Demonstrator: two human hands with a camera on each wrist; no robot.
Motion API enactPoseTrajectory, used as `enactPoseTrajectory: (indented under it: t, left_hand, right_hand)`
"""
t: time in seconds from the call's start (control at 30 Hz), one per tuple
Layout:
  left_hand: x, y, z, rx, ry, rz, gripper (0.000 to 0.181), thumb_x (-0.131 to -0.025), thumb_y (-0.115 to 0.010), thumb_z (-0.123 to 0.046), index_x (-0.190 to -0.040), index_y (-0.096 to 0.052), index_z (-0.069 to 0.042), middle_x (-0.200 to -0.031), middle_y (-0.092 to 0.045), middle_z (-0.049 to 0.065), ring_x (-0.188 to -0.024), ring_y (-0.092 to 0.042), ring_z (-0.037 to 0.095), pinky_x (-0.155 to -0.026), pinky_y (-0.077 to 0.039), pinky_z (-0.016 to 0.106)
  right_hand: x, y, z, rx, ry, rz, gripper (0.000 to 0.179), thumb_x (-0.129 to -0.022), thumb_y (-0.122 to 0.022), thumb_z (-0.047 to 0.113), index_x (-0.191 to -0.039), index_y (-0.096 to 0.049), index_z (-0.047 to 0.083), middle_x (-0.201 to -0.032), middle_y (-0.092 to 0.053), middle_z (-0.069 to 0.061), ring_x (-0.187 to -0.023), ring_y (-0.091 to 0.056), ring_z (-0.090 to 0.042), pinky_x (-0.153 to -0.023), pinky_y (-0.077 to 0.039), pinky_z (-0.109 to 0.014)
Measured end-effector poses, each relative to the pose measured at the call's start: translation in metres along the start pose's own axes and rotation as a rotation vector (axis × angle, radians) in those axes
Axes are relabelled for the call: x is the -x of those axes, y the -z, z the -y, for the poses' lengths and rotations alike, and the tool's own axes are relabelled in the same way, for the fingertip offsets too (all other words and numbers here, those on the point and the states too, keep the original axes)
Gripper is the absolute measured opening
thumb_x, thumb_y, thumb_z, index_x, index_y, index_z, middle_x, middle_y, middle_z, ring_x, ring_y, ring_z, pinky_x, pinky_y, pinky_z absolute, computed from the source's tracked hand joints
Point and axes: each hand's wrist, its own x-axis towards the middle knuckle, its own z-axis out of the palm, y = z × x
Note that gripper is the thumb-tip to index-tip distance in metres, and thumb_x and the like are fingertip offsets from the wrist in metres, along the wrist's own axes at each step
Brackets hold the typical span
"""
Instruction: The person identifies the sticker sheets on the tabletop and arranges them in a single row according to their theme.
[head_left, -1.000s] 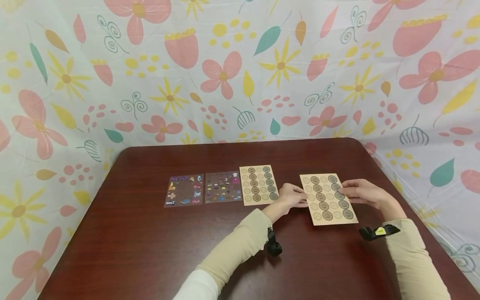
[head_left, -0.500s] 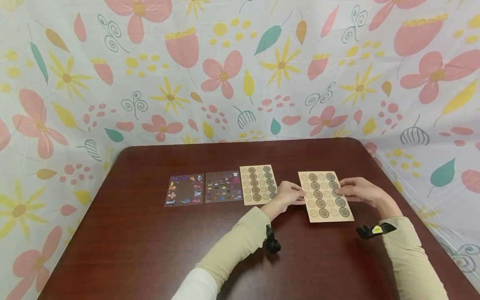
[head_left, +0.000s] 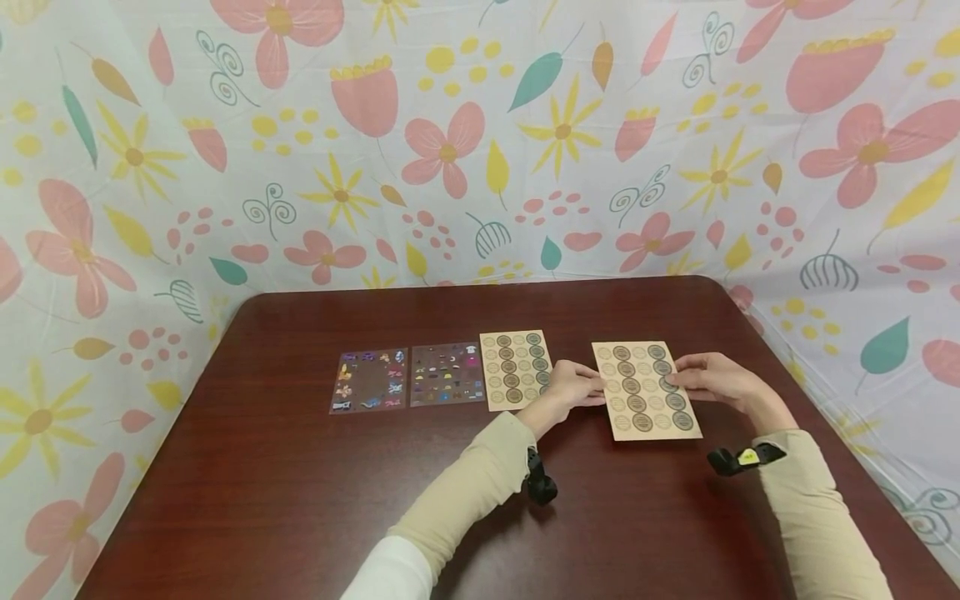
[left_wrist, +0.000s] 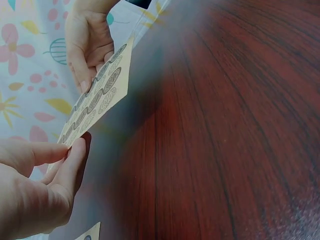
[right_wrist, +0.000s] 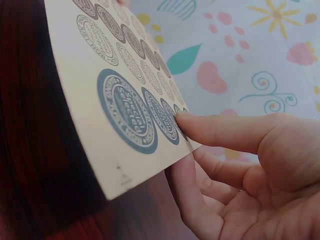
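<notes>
A tan sticker sheet with rows of round seal-like stickers is held above the table between both hands. My left hand pinches its left edge, thumb on top and fingers beneath, as the left wrist view shows. On the opposite edge, my right hand pinches the sheet with the thumb over the printed face and fingers behind it. In the right wrist view the sheet is tilted, its dark and light round stickers in rows. A second tan sticker sheet lies flat just left of my left hand.
Two clear sticker sheets with small colourful pictures, one on the left and one nearer the middle, lie in a row with the flat tan sheet on the dark wooden table. A flowered curtain hangs behind the table.
The held sticker sheet has shifted slightly left and a little toward the back, with both hands moving along with it. The sheets lying on the table have stayed put.
</notes>
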Motion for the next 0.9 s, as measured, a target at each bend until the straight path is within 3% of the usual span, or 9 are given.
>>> enactPoseTrajectory:
  t: [0.33,0.67,0.9]
  left_hand:
    - [-0.002,0.004,-0.001,0.005,-0.009,-0.024,0.012,-0.085,-0.065,0.006,-0.095,-0.069,0.01,-0.09,-0.069,0.016,-0.079,-0.071,0.027,-0.076,-0.061,0.034]
    - [-0.005,0.008,-0.003,0.043,-0.012,-0.073,0.012,-0.086,-0.064,0.007,-0.096,-0.066,0.01,-0.088,-0.066,0.013,-0.081,-0.07,0.028,-0.075,-0.061,0.031]
    - [-0.003,0.012,-0.003,-0.011,0.002,-0.11,0.013,-0.087,-0.066,0.0,-0.099,-0.068,0.003,-0.092,-0.07,0.012,-0.088,-0.073,0.031,-0.078,-0.061,0.034]
  right_hand:
    - [-0.004,-0.003,0.005,0.003,-0.001,0.01,0.062,-0.097,-0.058,0.018,-0.136,-0.031,-0.022,-0.104,-0.064,-0.003,-0.087,-0.064,-0.001,-0.082,-0.058,-0.023]
    - [-0.008,-0.006,0.008,-0.037,-0.001,0.025,0.058,-0.097,-0.058,0.016,-0.134,-0.034,-0.022,-0.095,-0.067,0.004,-0.085,-0.065,-0.001,-0.079,-0.058,-0.022]
    - [-0.012,-0.009,0.011,-0.013,-0.004,0.031,0.055,-0.098,-0.057,0.015,-0.133,-0.036,-0.022,-0.096,-0.066,0.002,-0.084,-0.065,-0.002,-0.077,-0.058,-0.021]
